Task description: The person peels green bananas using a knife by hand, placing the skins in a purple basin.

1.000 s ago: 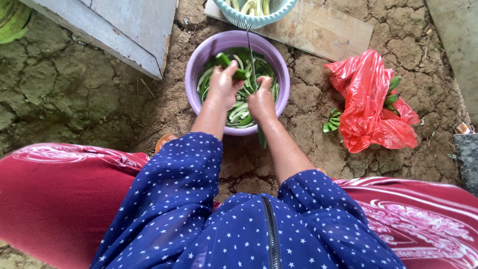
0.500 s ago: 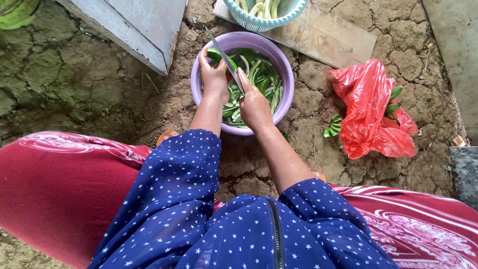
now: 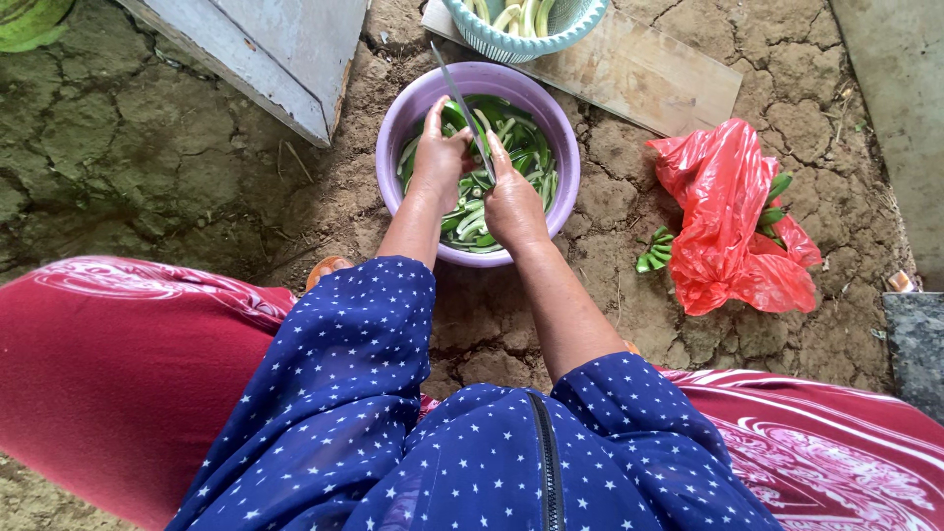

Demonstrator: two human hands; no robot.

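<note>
A purple bowl (image 3: 393, 133) on the cracked earth holds several green peel strips (image 3: 531, 162). Over it my left hand (image 3: 440, 157) grips a green banana (image 3: 453, 116), most of it hidden by the fingers. My right hand (image 3: 513, 202) holds a knife (image 3: 454, 86), whose thin blade slants up and to the left across the banana. Both hands are close together above the bowl's middle.
A teal basket (image 3: 511, 39) with peeled pale fruit sits on a wooden board (image 3: 639, 69) behind the bowl. A red plastic bag (image 3: 733, 211) with green bananas (image 3: 657, 246) lies to the right. A grey plank (image 3: 275, 54) lies at the upper left.
The knife blade swung from upright to leaning left, then came back a little toward the bowl's middle. My left hand turned the banana and moved from the bowl's left rim toward its centre.
</note>
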